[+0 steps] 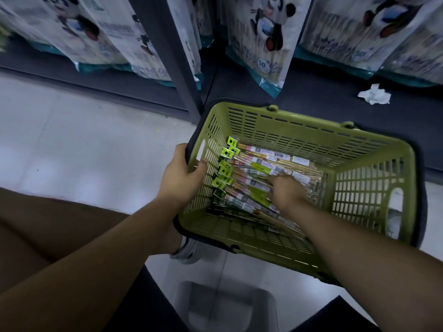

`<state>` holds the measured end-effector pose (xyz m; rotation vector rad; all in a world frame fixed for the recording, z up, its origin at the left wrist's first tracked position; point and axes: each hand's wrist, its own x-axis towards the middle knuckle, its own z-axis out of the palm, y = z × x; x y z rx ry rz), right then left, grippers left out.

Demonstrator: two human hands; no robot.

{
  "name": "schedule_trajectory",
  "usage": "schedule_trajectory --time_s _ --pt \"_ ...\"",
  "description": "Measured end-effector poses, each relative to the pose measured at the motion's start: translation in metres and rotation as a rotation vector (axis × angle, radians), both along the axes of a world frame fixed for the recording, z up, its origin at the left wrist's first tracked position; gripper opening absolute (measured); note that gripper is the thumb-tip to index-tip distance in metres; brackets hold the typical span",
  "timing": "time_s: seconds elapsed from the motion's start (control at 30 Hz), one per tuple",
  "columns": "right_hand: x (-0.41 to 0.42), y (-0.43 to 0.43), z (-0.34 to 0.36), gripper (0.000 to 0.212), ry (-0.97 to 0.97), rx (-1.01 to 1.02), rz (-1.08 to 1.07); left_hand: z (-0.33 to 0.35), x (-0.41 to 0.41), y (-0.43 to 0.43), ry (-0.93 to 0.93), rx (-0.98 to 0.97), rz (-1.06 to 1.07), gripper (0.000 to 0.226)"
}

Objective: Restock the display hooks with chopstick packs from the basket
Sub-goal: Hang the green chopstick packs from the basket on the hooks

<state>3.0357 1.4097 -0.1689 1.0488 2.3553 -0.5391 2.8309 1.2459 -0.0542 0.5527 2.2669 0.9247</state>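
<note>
Many packs [263, 161] lie loose in basket [299, 140]; our L hand [179, 173] grips its left rim, R hand [285, 190] curls round some mid-basket. Slick wraps may slip, extras snag.

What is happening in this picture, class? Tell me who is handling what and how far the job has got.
A person looks down into a green basket. The left hand grips the basket's left wall, thumb inside. The right hand reaches into the chopstick packs piled in it; whether it has one gripped is unclear. No pack is out of the basket yet. Panda-printed bags hang above, and crumpled white paper lies on the dark shelf base.
</note>
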Motion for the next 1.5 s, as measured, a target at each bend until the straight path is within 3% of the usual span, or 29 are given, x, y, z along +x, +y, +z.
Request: schedule_trajectory --time_s 0.2,0.27,0.33,0.4,0.43,0.5,0.57,0.63,0.7,0.8,0.87,0.97,1.03,1.17,1.5 --pt "0.003 0.01 0.006 0.027 0.04 0.051 0.058 0.006 -0.005 -0.001 -0.055 -0.007 -0.048 0.026" --pt "0.005 0.014 0.012 0.02 0.048 0.029 0.023 0.011 -0.004 -0.001 -0.073 -0.027 -0.067 0.04" --pt "0.004 0.018 0.022 0.019 0.108 -0.019 -0.055 0.017 -0.002 -0.002 0.212 -0.063 -0.142 0.06" --pt "-0.003 0.019 0.038 0.017 0.252 -0.141 -0.189 0.027 0.007 -0.001 0.537 0.066 -0.219 0.052" --pt "-0.008 0.017 0.048 0.013 0.346 -0.243 -0.272 0.03 0.011 0.001 0.576 0.142 -0.254 0.041" --pt "-0.022 0.007 0.073 0.017 0.487 -0.456 -0.337 0.033 0.022 0.009 0.439 0.165 -0.316 0.023" --pt "-0.034 -0.006 0.094 0.017 0.492 -0.603 -0.24 0.028 0.034 0.016 0.13 0.031 -0.281 0.021" --pt "-0.044 -0.017 0.108 0.01 0.443 -0.732 -0.145 0.023 0.043 0.02 -0.251 0.006 -0.072 0.024" --pt "-0.048 -0.02 0.114 0.011 0.415 -0.807 -0.154 0.019 0.046 0.021 -0.536 0.122 0.138 0.024" --pt "-0.042 -0.015 0.106 0.029 0.372 -0.863 -0.279 0.019 0.04 0.022 -0.587 0.236 0.234 0.019" --pt "-0.032 -0.004 0.088 0.036 0.299 -0.718 -0.276 0.019 0.032 0.022 -0.541 0.24 0.213 0.021" --pt "-0.017 0.018 0.053 0.031 0.146 -0.309 -0.154 0.015 0.022 0.02 -0.577 0.29 0.211 0.031" --pt "-0.013 0.029 0.037 0.047 0.061 -0.172 -0.104 0.012 0.021 0.02 -0.582 0.29 0.202 0.029" --pt "-0.015 0.036 0.014 0.058 0.027 -0.06 -0.051 0.002 0.026 0.025 -0.669 0.279 0.251 0.017" --pt "-0.02 0.024 0.001 0.029 -0.019 0.014 -0.055 -0.008 0.032 0.03 -0.738 0.277 0.29 0.009"
